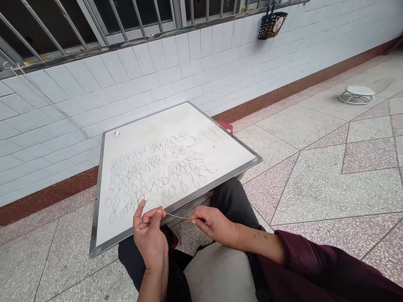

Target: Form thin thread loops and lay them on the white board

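Observation:
A thin, pale length of cord or wire (176,216) is stretched between my two hands, above my lap and just off the table's front edge. My left hand (151,233) pinches one end between thumb and index finger; a tan wrap (142,203) covers the tip of another of its fingers. The other end is pinched in my right hand (211,222). Beyond them, many thin looped pieces (154,184), mostly twisted into figure-eight shapes, lie in rough rows on the white table (151,126). Whether they are cord or wire I cannot tell.
The table has a metal rim (220,180) and stands near a white tiled wall (176,63). A small white and red object (117,134) lies at its far left corner. A dark patterned basket (272,25) hangs from the window ledge. A low white seat (357,94) stands on the floor at right.

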`<action>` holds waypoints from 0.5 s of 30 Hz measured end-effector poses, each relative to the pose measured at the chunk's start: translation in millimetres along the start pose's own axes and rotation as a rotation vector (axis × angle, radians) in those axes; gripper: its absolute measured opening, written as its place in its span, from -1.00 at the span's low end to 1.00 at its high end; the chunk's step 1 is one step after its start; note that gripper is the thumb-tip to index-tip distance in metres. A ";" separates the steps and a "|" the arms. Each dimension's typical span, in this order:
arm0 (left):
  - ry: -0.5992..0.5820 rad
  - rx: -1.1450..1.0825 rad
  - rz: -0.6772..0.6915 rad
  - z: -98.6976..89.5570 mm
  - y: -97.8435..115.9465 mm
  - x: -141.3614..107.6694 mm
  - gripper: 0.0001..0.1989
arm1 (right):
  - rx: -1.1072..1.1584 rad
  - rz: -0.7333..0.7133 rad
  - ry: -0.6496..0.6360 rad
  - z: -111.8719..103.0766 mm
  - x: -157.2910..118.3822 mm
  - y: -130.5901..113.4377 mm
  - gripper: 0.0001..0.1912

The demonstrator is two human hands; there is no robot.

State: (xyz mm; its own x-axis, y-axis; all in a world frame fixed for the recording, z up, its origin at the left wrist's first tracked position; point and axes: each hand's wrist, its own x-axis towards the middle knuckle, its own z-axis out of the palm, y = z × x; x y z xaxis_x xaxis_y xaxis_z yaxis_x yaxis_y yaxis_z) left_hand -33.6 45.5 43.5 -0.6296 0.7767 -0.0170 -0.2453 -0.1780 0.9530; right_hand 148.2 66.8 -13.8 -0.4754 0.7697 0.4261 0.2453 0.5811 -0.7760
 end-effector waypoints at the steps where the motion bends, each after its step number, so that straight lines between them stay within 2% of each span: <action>1: 0.001 0.025 -0.020 -0.3 -1.2 0.4 -0.31 | -0.008 -0.004 -0.002 -1.2 -0.4 0.6 -0.88; 4: -0.013 0.090 -0.114 0.1 -5.9 5.6 -0.29 | -0.062 0.000 0.010 -3.5 0.3 3.5 -0.90; 7: -0.072 0.076 -0.142 5.6 -12.9 15.4 -0.30 | -0.137 0.025 0.058 -6.3 3.1 9.3 -0.91; 11: -0.149 0.088 -0.154 21.4 -23.0 27.7 -0.30 | -0.201 0.042 0.107 -14.6 6.5 18.0 -0.90; 15: -0.240 0.129 -0.185 40.4 -30.3 37.3 -0.21 | -0.237 0.076 0.144 -25.8 8.6 30.5 -0.88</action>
State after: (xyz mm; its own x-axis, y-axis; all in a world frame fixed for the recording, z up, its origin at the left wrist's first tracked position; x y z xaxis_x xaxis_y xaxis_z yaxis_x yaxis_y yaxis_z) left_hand -19.9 104.2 26.2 -0.3875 0.9118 -0.1362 -0.2340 0.0456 0.9712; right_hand 173.4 98.0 -21.7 -0.3274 0.8331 0.4458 0.4746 0.5530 -0.6848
